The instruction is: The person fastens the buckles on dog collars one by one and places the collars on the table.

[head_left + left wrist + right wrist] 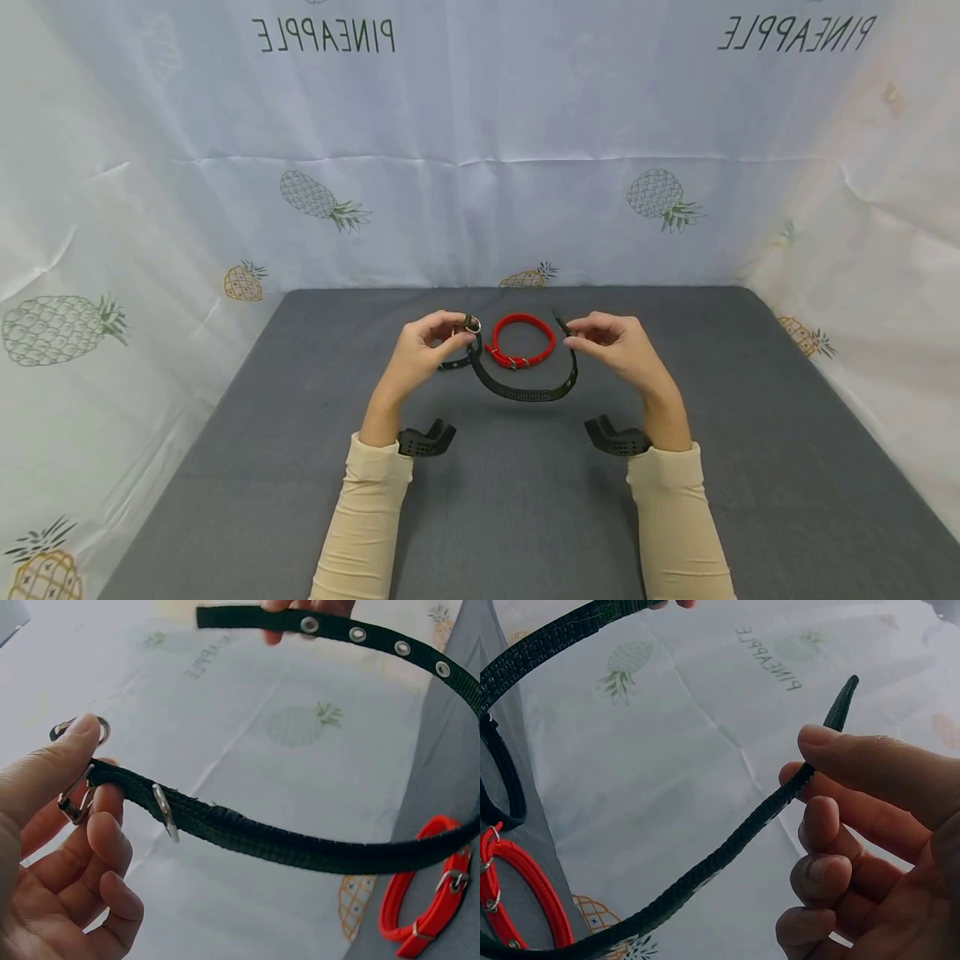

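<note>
Between both hands a dark green pet collar [525,394] hangs in a loose, unfastened curve above the table. My left hand [425,346] pinches its buckle end between thumb and fingers; the metal buckle [75,801] and a D-ring [166,814] show in the left wrist view. Thumb and forefinger of my right hand [618,343] pinch the other end near its tip [844,701], the remaining fingers loosely bent. Several metal eyelets [358,634] line that end. Behind the strap, a buckled red collar [553,340] lies in a ring.
A black collar [457,364] lies left of the red one, partly hidden behind my left hand. Grey cloth covers the table [517,517]. A white curtain [480,108] printed with pineapples stands along the back and both sides. Each wrist wears a black camera mount [429,440].
</note>
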A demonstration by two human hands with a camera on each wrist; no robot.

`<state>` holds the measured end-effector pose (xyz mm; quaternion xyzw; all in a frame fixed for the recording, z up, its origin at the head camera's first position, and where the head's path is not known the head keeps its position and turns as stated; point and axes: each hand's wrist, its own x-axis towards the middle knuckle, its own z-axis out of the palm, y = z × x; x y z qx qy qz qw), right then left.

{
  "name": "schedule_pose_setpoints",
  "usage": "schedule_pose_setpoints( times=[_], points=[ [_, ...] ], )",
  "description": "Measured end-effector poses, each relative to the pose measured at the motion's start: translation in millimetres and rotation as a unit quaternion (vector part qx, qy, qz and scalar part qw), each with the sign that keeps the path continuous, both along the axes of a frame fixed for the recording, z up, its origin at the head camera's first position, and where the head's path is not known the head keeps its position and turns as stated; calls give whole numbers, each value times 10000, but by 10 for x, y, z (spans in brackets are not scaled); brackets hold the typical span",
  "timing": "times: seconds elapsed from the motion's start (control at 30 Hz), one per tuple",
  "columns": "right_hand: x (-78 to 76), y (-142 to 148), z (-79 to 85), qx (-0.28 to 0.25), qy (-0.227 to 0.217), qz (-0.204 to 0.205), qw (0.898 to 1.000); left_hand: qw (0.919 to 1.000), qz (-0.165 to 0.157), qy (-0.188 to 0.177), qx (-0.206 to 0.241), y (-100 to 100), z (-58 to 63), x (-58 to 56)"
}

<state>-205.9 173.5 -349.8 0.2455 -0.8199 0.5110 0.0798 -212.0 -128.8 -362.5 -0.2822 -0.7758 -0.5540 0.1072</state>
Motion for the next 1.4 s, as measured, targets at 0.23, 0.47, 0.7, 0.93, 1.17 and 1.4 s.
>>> schedule_pose_setpoints(
  times=[0.23, 0.47, 0.7, 0.93, 1.17, 1.4],
  points=[
    [2, -105, -53, -3, 209, 106, 9997, 9992, 21, -268, -288, 84, -5, 43],
    [18, -244, -64, 128, -393, 207, 9989, 9988, -11, -352, -339, 101, -27, 51],
    [16, -364, -91, 132, -628, 368, 9973, 9990, -3, -297, -341, 119, -22, 73],
    [15, -433, -106, 262, -565, 466, 9970, 9989, -198, -308, -305, 158, -38, 68],
    [9, -461, -110, 391, -591, 507, 9962, 9991, -235, -168, -316, 183, -48, 67],
    [13, -472, -118, 316, -569, 615, 9960, 9980, -298, -155, -530, 196, -65, 66]
  ],
)
